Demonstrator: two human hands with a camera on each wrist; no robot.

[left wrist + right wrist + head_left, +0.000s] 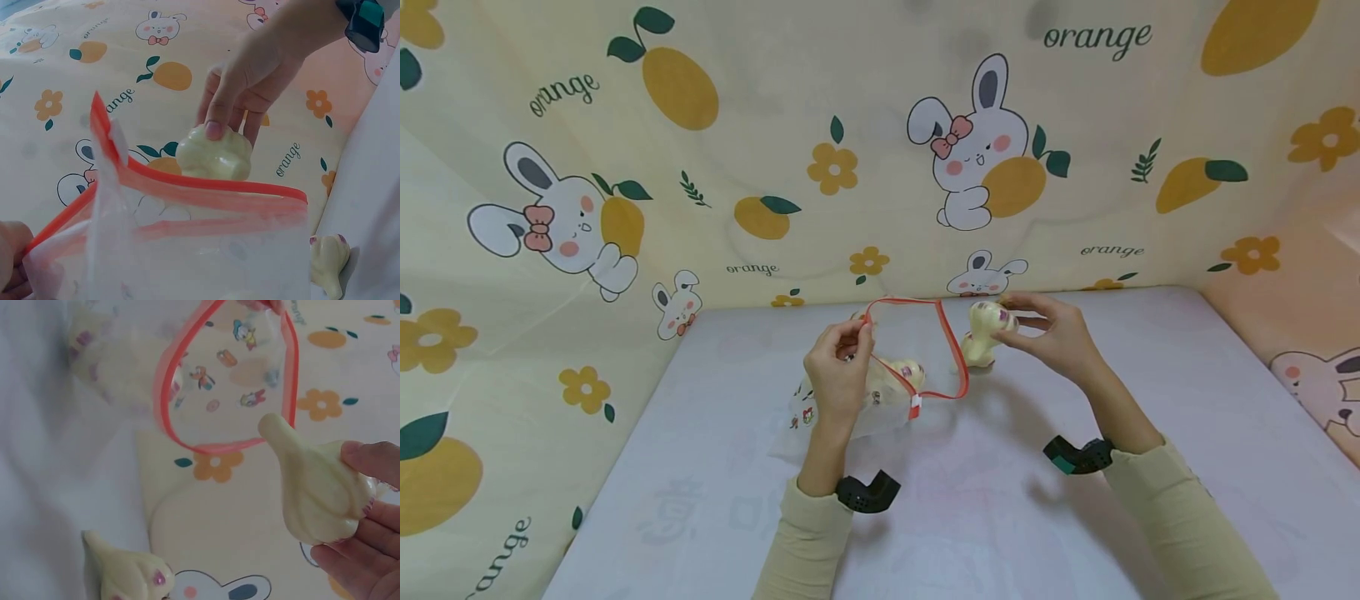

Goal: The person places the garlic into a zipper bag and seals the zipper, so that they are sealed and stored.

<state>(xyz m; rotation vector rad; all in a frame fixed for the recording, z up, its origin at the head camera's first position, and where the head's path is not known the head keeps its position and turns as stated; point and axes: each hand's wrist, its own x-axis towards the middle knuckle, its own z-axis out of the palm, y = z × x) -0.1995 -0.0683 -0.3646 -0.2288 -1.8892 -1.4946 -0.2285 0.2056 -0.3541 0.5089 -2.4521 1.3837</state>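
My left hand [838, 371] pinches the red-orange rim of a clear zip bag [219, 381] printed with cartoon figures. The bag's mouth stands spread wide, facing right. Inside it lie pale model garlic bulbs [119, 369] with purple marks, blurred by the plastic; I cannot tell how many. To the right of the mouth, my right hand [1060, 337] holds another garlic bulb [319, 494] between thumb and fingers, stem pointing toward the bag in the right wrist view. A further garlic bulb [134, 572] lies on the table near that hand.
The pale table [1000, 517] ends at the back against a cream cloth [880, 100] printed with rabbits and oranges, which also hangs on both sides. A white slider [915, 402] with a red tab sits on the bag's rim. Black cameras [868, 492] are strapped to both wrists.
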